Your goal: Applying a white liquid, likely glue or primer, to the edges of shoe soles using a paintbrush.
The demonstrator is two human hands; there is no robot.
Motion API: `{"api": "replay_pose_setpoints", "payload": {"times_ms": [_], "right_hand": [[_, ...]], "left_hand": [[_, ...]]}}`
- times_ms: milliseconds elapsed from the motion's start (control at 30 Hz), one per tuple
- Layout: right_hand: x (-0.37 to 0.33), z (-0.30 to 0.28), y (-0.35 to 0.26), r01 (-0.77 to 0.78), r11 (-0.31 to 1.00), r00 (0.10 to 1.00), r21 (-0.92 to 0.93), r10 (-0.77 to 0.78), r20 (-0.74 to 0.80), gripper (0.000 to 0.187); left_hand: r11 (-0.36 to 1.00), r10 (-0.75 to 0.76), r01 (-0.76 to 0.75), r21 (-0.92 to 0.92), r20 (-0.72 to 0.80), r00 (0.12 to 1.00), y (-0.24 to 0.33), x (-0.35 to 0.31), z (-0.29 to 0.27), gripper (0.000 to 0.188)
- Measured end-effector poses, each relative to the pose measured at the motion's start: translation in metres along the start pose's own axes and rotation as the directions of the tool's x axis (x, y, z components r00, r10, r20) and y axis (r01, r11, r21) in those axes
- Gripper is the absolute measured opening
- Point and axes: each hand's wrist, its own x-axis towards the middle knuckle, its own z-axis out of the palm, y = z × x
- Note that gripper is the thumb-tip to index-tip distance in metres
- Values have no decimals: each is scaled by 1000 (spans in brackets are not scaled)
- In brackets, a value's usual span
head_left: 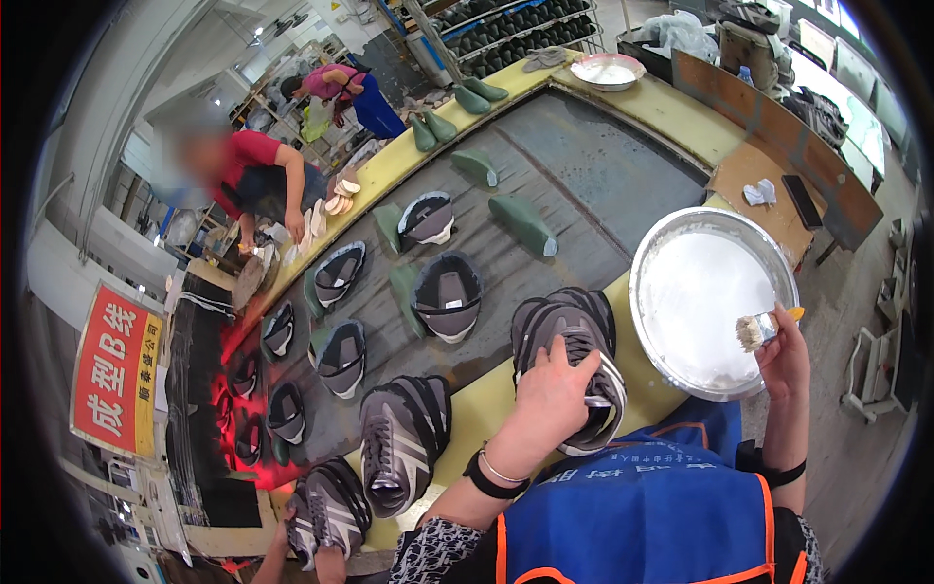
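My left hand (556,397) grips the top grey shoe upper (601,389) of a nested stack at the table's near edge, its fingers over the laces. In my right hand (784,355) is a brush (759,331) with pale bristles and a yellow handle end. The brush is held over the right side of a round metal basin (642,311) containing white liquid. Left of my left hand stands another nested stack of grey striped shoe uppers (401,443). Another person's hands (329,563) hold similar uppers (336,511) at the lower left.
Green shoe lasts (525,224) and dark uppers (448,297) sit across the grey conveyor (603,156), which glows red at left. Across it, a person in red (263,161) handles pale pieces. Cardboard (744,175) with a phone (803,201) lies beyond the basin.
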Motion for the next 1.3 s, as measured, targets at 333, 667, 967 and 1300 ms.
{"api": "replay_pose_setpoints", "payload": {"times_ms": [333, 667, 967, 1300], "right_hand": [[-27, -2, 5, 116, 993, 991, 10, -115, -75, 19], [-59, -1, 14, 199, 980, 958, -33, -201, -205, 23], [-69, 4, 13, 232, 972, 938, -30, -231, -258, 21], [-56, 2, 27, 217, 973, 971, -85, -224, -86, 23]], "left_hand": [[998, 30, -30, 55, -1, 1000, -1, 2, 5, 65], [979, 34, -38, 198, 27, 999, 1, 7, 5, 70], [978, 63, -60, 198, -9, 998, 1, 9, 8, 66], [988, 64, -75, 138, 86, 994, -5, 10, 13, 66]]}}
